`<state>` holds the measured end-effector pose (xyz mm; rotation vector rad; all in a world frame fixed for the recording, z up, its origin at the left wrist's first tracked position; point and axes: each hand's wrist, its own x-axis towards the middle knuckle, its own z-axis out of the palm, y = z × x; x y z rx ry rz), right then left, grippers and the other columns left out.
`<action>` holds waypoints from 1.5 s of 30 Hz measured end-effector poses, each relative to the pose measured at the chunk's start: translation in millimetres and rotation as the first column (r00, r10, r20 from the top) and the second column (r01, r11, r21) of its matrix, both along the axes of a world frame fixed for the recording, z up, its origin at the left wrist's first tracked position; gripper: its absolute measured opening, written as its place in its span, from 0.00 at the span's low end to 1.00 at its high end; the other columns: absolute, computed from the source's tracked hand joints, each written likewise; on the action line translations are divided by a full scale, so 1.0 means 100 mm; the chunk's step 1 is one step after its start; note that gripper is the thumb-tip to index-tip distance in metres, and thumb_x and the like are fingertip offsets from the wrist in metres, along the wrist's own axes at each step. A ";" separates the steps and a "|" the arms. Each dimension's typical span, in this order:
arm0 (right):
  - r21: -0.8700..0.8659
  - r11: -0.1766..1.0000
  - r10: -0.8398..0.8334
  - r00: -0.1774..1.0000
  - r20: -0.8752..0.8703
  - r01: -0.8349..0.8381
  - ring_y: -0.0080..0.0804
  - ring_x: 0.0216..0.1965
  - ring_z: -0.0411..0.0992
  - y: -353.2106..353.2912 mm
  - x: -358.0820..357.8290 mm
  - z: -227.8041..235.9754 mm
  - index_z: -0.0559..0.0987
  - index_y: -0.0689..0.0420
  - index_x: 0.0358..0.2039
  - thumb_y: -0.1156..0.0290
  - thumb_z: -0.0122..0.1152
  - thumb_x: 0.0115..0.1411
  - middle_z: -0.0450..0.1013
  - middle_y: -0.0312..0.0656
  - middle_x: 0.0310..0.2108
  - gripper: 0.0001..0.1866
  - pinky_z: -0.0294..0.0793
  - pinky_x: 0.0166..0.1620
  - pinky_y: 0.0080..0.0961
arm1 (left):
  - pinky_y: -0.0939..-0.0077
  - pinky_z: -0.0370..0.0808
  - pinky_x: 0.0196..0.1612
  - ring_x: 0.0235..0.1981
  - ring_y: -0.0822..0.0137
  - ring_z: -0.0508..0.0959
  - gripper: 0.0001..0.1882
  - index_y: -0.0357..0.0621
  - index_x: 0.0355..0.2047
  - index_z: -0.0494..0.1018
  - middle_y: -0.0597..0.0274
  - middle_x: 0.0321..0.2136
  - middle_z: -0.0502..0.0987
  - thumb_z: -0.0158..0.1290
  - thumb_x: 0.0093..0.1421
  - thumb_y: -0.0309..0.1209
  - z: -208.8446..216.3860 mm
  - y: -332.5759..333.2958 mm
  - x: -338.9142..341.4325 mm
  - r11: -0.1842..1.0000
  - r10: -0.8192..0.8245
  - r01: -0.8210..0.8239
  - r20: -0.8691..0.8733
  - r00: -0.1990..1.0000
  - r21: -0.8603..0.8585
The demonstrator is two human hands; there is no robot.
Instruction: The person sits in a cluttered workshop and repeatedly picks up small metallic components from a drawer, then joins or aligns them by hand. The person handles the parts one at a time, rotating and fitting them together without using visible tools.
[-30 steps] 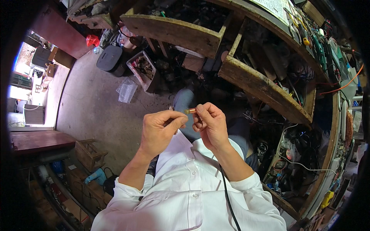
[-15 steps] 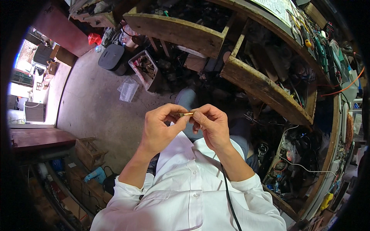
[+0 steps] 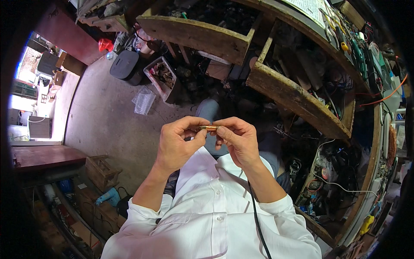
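A small, thin, shiny gold-coloured piece [image 3: 210, 128] spans the gap between my hands in front of my chest. Its exact kind is too small to make out. My left hand [image 3: 179, 139] pinches its left end between thumb and forefinger. With thumb and forefinger too, my right hand [image 3: 237, 137] grips the right end. Both ends are covered by the fingertips, and the middle shows as a bright strip. Below the hands is my white shirt [image 3: 202, 216], and just beyond them a knee in blue-grey trousers [image 3: 208, 110].
Two open wooden drawers, one [image 3: 194, 36] ahead and one [image 3: 302, 97] to the right, jut out from a cluttered bench. On the concrete floor stand a dark bin [image 3: 124, 65] and a box of scraps [image 3: 155, 88]; bubble wrap [image 3: 143, 100] lies near them. A wooden stool [image 3: 102, 172] is at left.
The hands have moved slightly apart, and a little more of the gold-coloured piece shows between them. Both still hold it.
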<state>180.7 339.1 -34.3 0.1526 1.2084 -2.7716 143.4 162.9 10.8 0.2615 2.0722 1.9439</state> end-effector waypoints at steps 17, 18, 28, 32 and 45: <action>0.109 0.991 -0.073 0.997 -0.033 0.077 0.23 0.30 0.76 0.02 0.00 0.00 0.81 0.65 0.39 0.81 0.67 0.56 0.80 0.44 0.34 0.10 0.78 0.31 0.20 | 0.80 0.80 0.43 0.38 0.71 0.81 0.13 0.30 0.44 0.76 0.55 0.37 0.80 0.58 0.58 0.18 0.03 -0.02 0.00 0.998 -0.035 0.037 0.025 0.999 -0.057; 0.105 0.991 -0.077 0.996 -0.033 0.080 0.22 0.30 0.76 0.02 0.00 0.00 0.81 0.65 0.39 0.81 0.67 0.56 0.80 0.44 0.34 0.10 0.78 0.31 0.19 | 0.79 0.80 0.44 0.40 0.71 0.81 0.13 0.30 0.44 0.76 0.55 0.37 0.80 0.58 0.58 0.18 0.04 -0.01 0.00 0.999 -0.027 0.027 0.019 0.999 -0.036; 0.181 0.978 -0.098 0.994 -0.048 0.105 0.21 0.29 0.76 0.04 0.00 -0.01 0.81 0.65 0.40 0.81 0.67 0.56 0.80 0.43 0.34 0.10 0.77 0.31 0.18 | 0.79 0.75 0.42 0.36 0.72 0.78 0.08 0.34 0.39 0.77 0.61 0.35 0.79 0.59 0.60 0.25 0.06 -0.12 -0.06 0.987 0.013 -0.036 -0.146 0.989 -0.155; 0.194 0.976 -0.092 0.994 -0.059 0.102 0.21 0.29 0.76 0.02 0.01 -0.03 0.80 0.65 0.40 0.81 0.67 0.57 0.80 0.43 0.34 0.10 0.77 0.32 0.17 | 0.79 0.74 0.39 0.33 0.72 0.77 0.05 0.35 0.33 0.78 0.62 0.30 0.78 0.59 0.60 0.25 0.07 -0.09 -0.06 0.976 -0.037 -0.019 -0.250 0.968 -0.217; 0.435 0.897 -0.034 0.994 -0.100 0.075 0.23 0.31 0.78 -0.04 0.03 0.04 0.80 0.68 0.42 0.83 0.64 0.58 0.79 0.43 0.33 0.10 0.81 0.36 0.18 | 0.70 0.71 0.31 0.29 0.60 0.74 0.04 0.36 0.29 0.75 0.57 0.27 0.75 0.60 0.56 0.22 0.09 -0.03 -0.05 0.917 -0.139 -0.098 -0.541 0.830 -0.386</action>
